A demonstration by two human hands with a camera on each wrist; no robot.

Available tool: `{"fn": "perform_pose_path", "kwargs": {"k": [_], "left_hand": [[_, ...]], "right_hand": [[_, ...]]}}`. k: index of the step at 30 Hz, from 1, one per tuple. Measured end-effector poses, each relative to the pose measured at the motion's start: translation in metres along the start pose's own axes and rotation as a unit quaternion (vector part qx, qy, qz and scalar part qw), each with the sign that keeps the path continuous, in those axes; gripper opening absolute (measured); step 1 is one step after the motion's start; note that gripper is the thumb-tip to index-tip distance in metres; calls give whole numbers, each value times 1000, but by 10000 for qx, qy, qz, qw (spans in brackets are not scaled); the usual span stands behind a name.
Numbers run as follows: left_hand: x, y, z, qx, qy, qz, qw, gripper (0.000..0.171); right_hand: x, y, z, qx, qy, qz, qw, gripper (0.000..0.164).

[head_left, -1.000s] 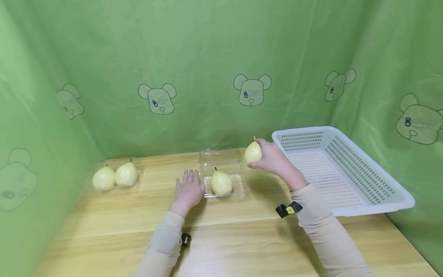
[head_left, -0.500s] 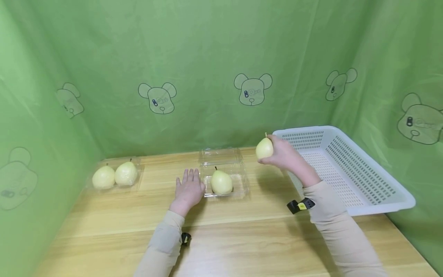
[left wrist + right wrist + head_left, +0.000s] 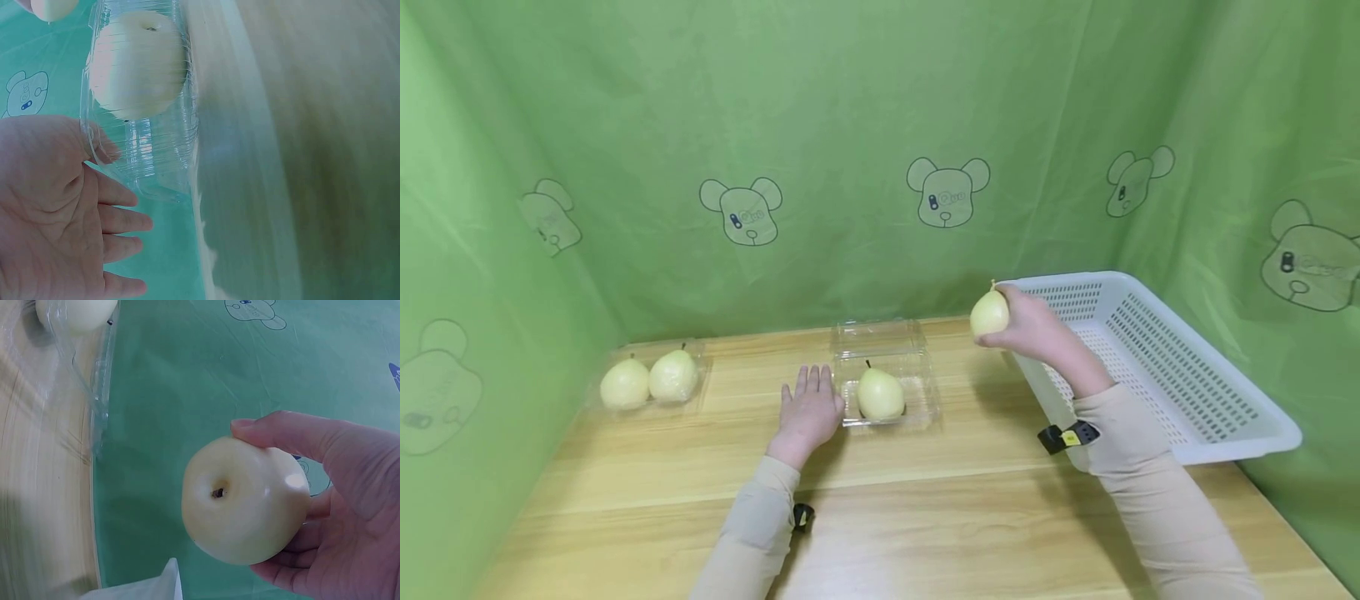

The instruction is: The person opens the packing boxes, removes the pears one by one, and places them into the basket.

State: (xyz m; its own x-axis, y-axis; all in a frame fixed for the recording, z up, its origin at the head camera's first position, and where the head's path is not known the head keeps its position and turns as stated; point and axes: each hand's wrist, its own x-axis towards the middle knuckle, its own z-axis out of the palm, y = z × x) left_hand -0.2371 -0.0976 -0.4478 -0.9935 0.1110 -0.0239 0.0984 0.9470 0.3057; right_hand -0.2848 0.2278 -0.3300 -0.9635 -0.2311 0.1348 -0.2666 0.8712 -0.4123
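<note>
My right hand (image 3: pixel 1036 327) grips a pale yellow pear (image 3: pixel 989 315) above the table, beside the basket's left rim. In the right wrist view the thumb and fingers wrap round this pear (image 3: pixel 244 500), its bottom end facing the camera. My left hand (image 3: pixel 811 414) has its fingers straight, with the thumb at the left wall of a clear plastic box (image 3: pixel 917 392). One pear (image 3: pixel 880 395) sits in that box, in its left half, stem up. The box's lid (image 3: pixel 878 337) lies folded back behind it. In the left wrist view the thumb shows through the clear wall (image 3: pixel 106 140).
A white slotted plastic basket (image 3: pixel 1270 437) stands on the right of the wooden table (image 3: pixel 880 533). At the far left, another clear box (image 3: pixel 698 392) holds two pears (image 3: pixel 649 382). Green curtain (image 3: pixel 850 100) closes off the back and both sides.
My right hand has carried the pear to the right and slightly upward, away from the clear box and to the basket's left rim. The left hand has stayed in place.
</note>
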Motion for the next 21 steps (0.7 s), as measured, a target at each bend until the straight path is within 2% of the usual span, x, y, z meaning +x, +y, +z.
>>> {"fn": "perform_pose_path", "kwargs": {"k": [10, 21], "left_hand": [[0, 1, 0, -56, 16, -44, 10000, 60], [-1, 2, 1, -60, 14, -24, 10000, 60]], "right_hand": [[1, 12, -11, -69, 168, -96, 9998, 94], [4, 29, -19, -91, 39, 31, 9999, 97]]}}
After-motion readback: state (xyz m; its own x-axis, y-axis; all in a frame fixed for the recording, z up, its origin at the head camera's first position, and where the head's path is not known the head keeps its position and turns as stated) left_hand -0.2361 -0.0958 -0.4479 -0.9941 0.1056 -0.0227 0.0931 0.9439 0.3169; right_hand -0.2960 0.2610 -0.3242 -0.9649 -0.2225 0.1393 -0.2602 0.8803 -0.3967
